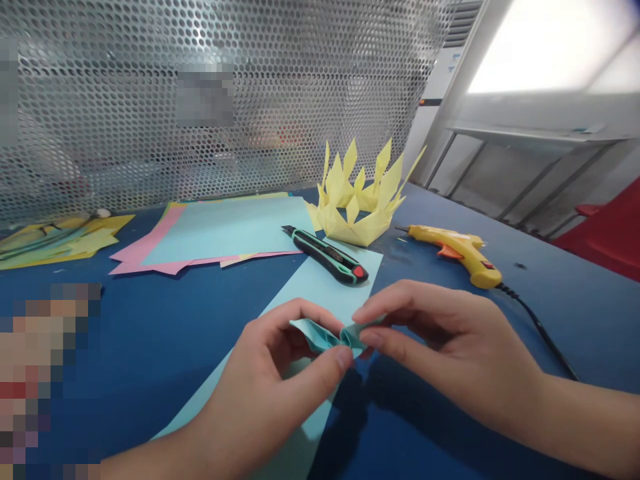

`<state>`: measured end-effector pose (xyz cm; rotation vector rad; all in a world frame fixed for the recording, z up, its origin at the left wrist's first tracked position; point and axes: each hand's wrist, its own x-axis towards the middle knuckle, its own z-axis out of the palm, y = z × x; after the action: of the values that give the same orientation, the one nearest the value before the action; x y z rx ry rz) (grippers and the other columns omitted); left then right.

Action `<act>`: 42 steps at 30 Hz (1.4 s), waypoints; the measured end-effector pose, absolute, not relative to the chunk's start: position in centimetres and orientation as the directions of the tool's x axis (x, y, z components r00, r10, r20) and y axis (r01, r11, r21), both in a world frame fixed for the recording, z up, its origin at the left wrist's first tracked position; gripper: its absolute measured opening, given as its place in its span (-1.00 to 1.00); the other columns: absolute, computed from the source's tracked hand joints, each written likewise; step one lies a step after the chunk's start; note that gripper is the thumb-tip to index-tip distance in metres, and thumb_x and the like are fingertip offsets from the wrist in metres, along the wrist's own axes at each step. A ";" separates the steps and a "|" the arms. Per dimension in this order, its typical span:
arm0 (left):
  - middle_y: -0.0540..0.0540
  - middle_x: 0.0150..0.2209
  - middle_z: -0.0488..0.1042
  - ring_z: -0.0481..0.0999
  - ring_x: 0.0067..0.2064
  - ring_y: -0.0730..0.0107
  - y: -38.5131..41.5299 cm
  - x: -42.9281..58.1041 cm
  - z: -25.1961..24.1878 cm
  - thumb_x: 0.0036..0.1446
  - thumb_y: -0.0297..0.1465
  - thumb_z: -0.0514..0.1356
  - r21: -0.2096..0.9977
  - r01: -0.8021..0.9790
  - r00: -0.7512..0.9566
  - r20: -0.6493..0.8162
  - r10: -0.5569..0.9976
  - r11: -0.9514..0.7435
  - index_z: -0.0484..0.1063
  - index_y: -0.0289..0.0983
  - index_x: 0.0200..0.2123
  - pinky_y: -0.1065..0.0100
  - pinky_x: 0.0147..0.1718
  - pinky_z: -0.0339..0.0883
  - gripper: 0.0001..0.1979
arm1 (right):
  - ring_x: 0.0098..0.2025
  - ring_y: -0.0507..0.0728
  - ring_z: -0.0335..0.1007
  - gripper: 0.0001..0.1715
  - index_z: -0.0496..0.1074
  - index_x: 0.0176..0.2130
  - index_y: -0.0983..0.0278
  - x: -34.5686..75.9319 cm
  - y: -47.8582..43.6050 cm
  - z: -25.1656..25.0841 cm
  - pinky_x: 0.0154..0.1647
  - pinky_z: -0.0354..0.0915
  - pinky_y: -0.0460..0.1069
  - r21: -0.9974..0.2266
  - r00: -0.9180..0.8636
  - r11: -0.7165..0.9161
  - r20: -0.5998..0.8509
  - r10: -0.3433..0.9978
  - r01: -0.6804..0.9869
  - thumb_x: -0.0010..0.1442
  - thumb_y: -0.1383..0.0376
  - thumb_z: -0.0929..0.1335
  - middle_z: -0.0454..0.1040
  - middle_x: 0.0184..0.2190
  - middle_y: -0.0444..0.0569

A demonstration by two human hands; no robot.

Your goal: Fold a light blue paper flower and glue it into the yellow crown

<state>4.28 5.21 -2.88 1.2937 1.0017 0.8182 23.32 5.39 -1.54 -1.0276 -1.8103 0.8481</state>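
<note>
A small folded piece of light blue paper (330, 335) is held just above the blue table between both hands. My left hand (280, 380) pinches its left part with thumb and fingers curled round it. My right hand (440, 340) pinches its right end between thumb and forefinger. Under the hands lies a long light blue sheet (320, 283) running diagonally across the table.
A black and green utility knife (327, 257) rests on the far end of the sheet. Behind it stands a yellow spiky paper model (357, 200). A yellow glue gun (463, 253) with a black cord lies to the right. Stacked pink and blue sheets (210, 233) lie left, before a perforated metal screen (200, 93).
</note>
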 end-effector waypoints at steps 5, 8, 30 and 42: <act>0.13 -0.63 0.40 0.18 -0.61 0.63 5.3 4.2 -3.0 0.07 -0.19 0.31 0.994 0.029 0.382 -0.112 0.917 0.110 0.50 -0.15 -0.36 0.61 -0.63 0.11 -0.83 | -0.40 -0.05 0.51 -0.82 0.49 -0.33 0.24 23.8 5.4 -1.6 -0.34 0.41 -0.21 -0.688 -0.377 0.656 0.544 0.750 0.311 0.12 0.51 0.39 0.58 -0.44 -0.17; 0.10 -0.62 0.37 0.22 -0.57 0.58 5.3 4.1 -3.1 0.05 -0.15 0.32 0.990 0.018 0.393 -0.138 0.909 0.142 0.50 -0.16 -0.36 0.58 -0.62 0.09 -0.78 | -0.39 -0.05 0.51 -0.80 0.49 -0.30 0.26 24.0 5.5 -1.4 -0.31 0.41 -0.22 -0.617 -0.438 0.724 0.584 0.684 0.308 0.12 0.54 0.38 0.58 -0.45 -0.13; 0.26 -0.39 0.45 0.49 -0.37 0.66 4.8 4.4 -3.1 -0.02 -0.60 0.21 0.919 0.213 0.342 0.249 0.906 -0.333 0.37 -0.04 -0.31 0.67 -0.36 0.37 -0.70 | -0.48 -0.04 0.49 -0.96 0.53 -0.34 0.24 23.0 5.3 -1.6 -0.44 0.41 -0.20 -0.971 -0.406 0.133 0.043 0.913 0.198 0.11 0.36 0.43 0.56 -0.51 -0.16; 0.20 -0.39 0.44 0.44 -0.34 0.61 4.6 4.3 -3.2 -0.07 -0.63 0.24 0.940 0.152 0.348 0.238 0.907 -0.305 0.39 -0.09 -0.35 0.64 -0.33 0.35 -0.71 | -0.43 -0.07 0.47 -0.78 0.50 -0.37 0.25 23.4 4.9 -2.0 -0.37 0.37 -0.22 -0.719 -0.442 0.626 0.476 0.760 0.301 0.03 0.55 0.37 0.56 -0.46 -0.18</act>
<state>4.25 4.55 -3.16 1.7058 0.9515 1.0451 23.40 4.94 -2.00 -0.8322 -2.0187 0.7008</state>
